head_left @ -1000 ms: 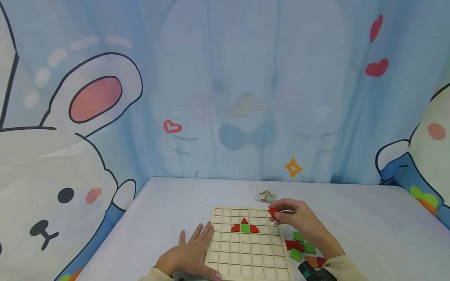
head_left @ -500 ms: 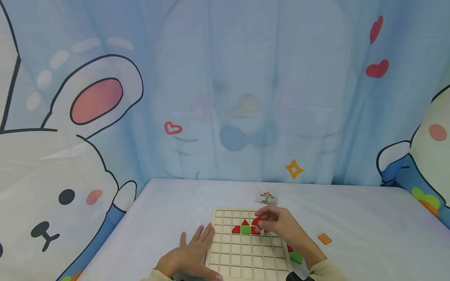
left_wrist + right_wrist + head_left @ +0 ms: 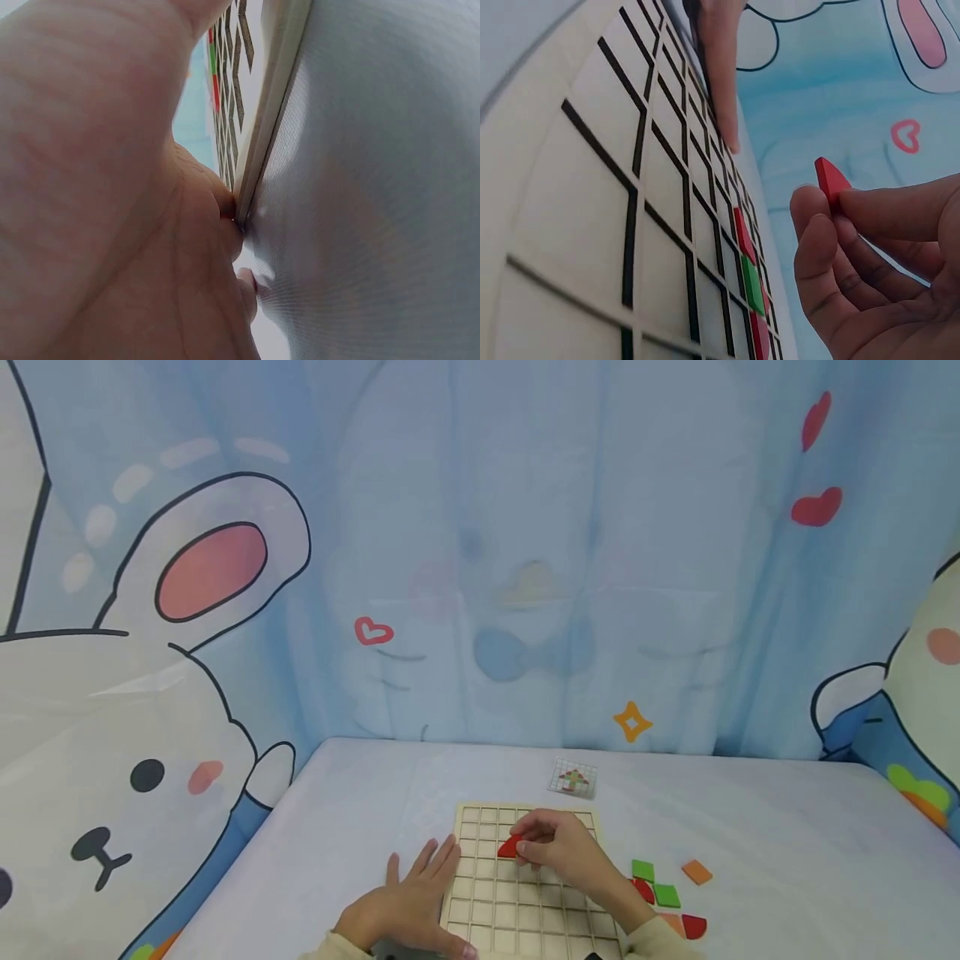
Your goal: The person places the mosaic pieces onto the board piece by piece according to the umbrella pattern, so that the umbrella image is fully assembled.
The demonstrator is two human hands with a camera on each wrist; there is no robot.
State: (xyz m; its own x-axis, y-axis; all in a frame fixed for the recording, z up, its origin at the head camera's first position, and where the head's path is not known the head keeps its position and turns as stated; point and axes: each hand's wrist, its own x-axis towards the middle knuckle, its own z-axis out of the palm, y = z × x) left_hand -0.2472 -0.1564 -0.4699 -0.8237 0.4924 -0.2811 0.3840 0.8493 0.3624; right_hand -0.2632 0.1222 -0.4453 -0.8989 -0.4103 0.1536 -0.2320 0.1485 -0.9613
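Note:
My right hand [image 3: 558, 850] pinches a small red tile [image 3: 831, 184] between thumb and fingers above the wooden grid board [image 3: 495, 914]. In the right wrist view a red tile [image 3: 743, 234], a green tile [image 3: 752, 285] and another red tile [image 3: 759, 334] lie in a line on the board. From the head, my right hand hides most of these. My left hand [image 3: 408, 902] rests along the board's left side with its fingers spread, its thumb near the front corner. The left wrist view shows its fingers touching the board's edge [image 3: 274, 97].
Right of the board lie loose tiles: green ones [image 3: 667, 896], red ones [image 3: 694, 927] and an orange one [image 3: 697, 872]. A small pattern card [image 3: 573, 778] lies behind the board on the white table [image 3: 787, 860]. A printed curtain [image 3: 525, 527] hangs behind.
My right hand has carried the red tile from the board's right edge leftward over the laid tiles. The loose tiles at the right show again. My left hand stays in place.

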